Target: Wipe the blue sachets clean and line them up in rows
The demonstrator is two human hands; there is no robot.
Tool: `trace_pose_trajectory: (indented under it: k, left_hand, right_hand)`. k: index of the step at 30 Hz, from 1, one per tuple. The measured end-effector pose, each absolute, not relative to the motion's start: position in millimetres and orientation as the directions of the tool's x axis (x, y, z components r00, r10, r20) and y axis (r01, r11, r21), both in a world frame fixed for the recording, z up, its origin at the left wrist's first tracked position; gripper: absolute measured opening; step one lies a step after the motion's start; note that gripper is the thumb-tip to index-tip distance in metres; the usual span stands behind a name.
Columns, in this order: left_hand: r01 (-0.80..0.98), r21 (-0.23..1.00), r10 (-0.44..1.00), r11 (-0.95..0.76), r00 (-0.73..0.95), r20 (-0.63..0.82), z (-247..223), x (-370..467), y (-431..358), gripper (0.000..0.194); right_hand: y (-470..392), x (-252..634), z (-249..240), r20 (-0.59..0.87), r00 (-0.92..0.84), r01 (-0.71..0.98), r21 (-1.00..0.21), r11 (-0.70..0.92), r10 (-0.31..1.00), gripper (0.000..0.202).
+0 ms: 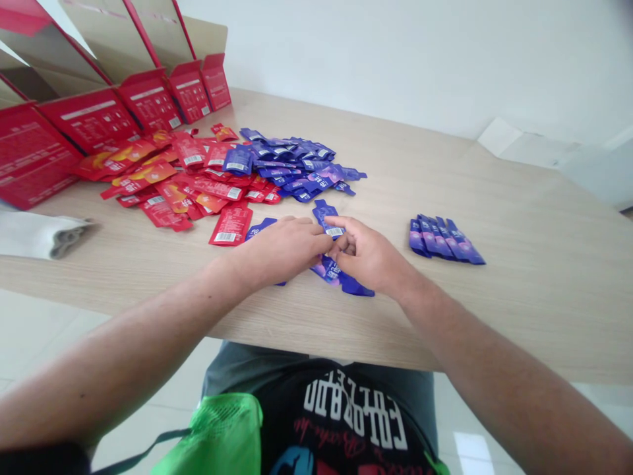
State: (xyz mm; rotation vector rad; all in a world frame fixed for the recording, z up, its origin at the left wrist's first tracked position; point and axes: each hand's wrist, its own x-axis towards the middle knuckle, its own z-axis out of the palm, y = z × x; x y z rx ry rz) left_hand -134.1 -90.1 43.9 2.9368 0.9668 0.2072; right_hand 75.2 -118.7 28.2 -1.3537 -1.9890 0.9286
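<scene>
My left hand [289,245] reaches over a blue sachet [260,227] that it partly covers. Its fingertips meet those of my right hand [368,254] above the table. My right index finger stretches across a blue sachet with a barcode [324,210], while the other fingers curl in towards the thumb. Whatever lies between the touching fingertips is hidden. Just below them, a blue-purple sachet [327,269] and a plain blue one [357,286] overlap on the tabletop.
A neat row of blue sachets [442,239] lies to the right. Further back are heaps of blue sachets [297,161] and red sachets [168,181]. Several open red boxes [148,102] line the back left. A white roll [39,234] rests at the left edge.
</scene>
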Motion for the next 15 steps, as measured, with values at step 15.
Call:
trace_pose_trajectory:
  k: [15]
  left_hand:
    - [0.802, 0.449, 0.919, -0.394, 0.348, 0.184, 3.5, -98.8, -121.9, 0.022]
  right_hand:
    - [-131.4, 147.3, 1.4, 0.045, -0.122, 0.744, -0.658, 0.121, 0.992, 0.061]
